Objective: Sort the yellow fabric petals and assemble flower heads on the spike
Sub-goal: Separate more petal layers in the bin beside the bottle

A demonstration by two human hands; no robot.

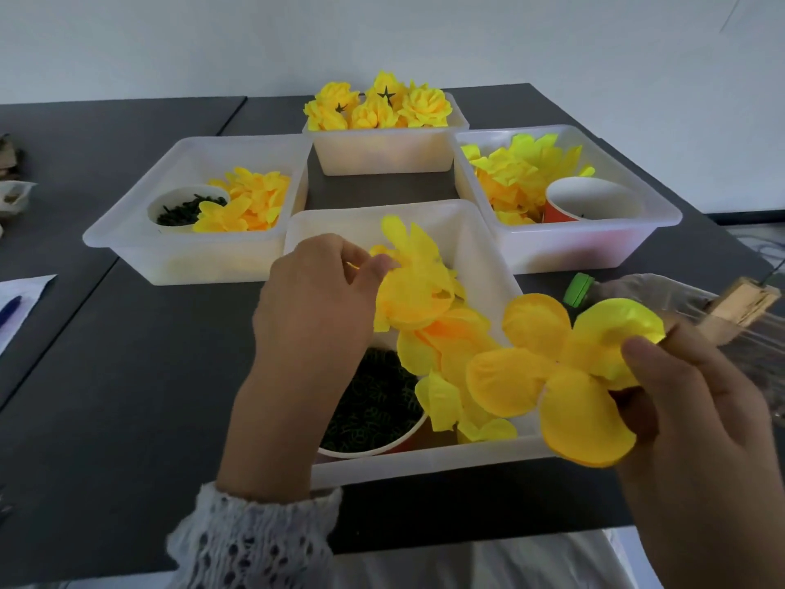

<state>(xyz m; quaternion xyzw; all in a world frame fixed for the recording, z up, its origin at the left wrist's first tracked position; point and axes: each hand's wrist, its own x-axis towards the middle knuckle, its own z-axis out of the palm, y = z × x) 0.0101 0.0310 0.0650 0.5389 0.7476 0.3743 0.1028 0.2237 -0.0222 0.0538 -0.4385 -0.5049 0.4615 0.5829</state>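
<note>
Left hand point(323, 291) pinches a petal cluster point(414, 286) above the near tray point(424, 459); right hand point(696, 401) grips a four-lobed petal piece point(565, 376).

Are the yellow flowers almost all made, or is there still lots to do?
Some are done: finished flower heads fill the far tub. Right now the right hand holds a four-petal piece, and the left hand pinches another petal layer over the near tub. Lots is left: loose petals still sit in the side and near tubs.
</note>
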